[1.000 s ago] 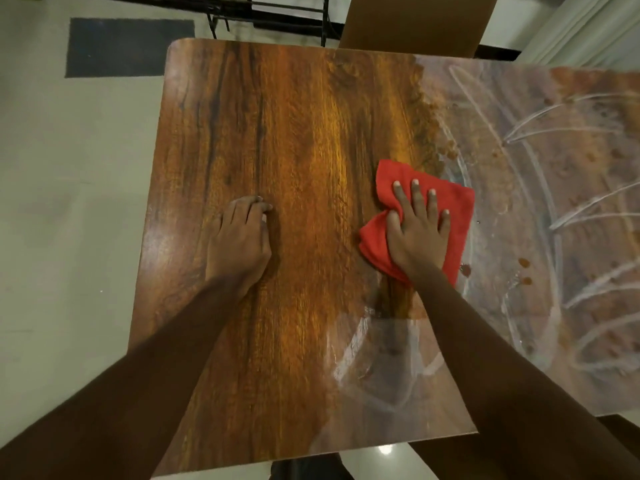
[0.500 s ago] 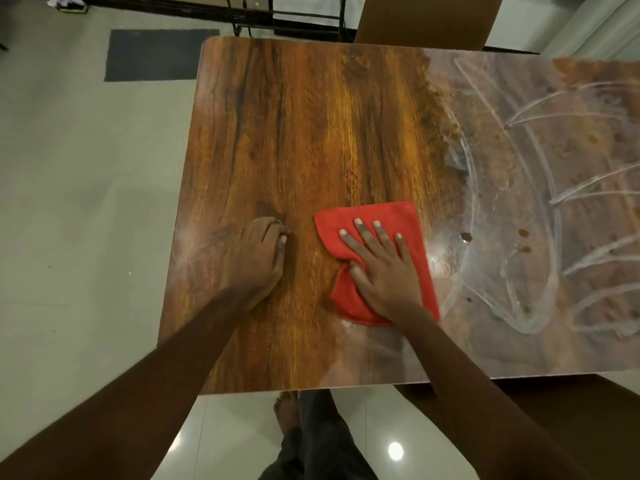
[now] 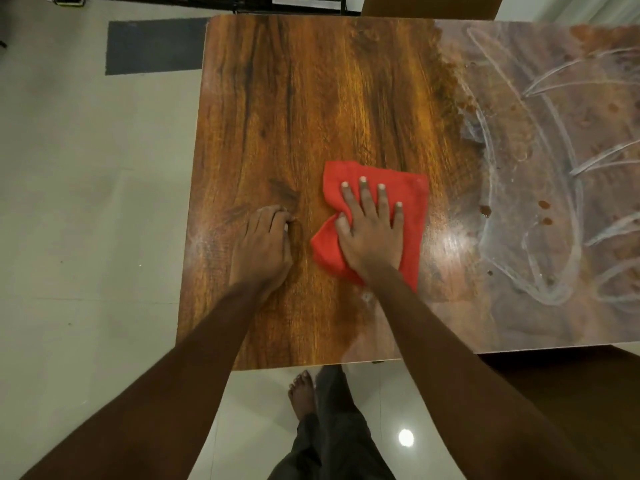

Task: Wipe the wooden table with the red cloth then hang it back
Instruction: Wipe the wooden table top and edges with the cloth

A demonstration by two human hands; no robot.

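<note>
The wooden table [image 3: 311, 98] fills the upper middle of the head view. Its left part is bare brown grain; its right part carries a whitish film with curved smear lines [image 3: 554, 168] and a few brown spots [image 3: 485, 210]. The red cloth [image 3: 412, 199] lies crumpled near the table's front middle. My right hand [image 3: 372, 233] presses flat on it, fingers spread, thumb pinching a fold. To its left, my left hand [image 3: 263, 245] rests palm down on the bare wood with the fingers curled under, holding nothing.
A pale tiled floor [image 3: 86, 237] lies left of and below the table, with a dark mat [image 3: 152, 46] at the back left. A chair back [image 3: 429, 5] and a black metal frame [image 3: 287, 1] stand behind the table. My bare foot [image 3: 303, 393] is under the front edge.
My right hand has slid the red cloth from the edge of the smeared area leftward and nearer to me, then slightly forward. The view has pulled back. My left hand stayed planted.
</note>
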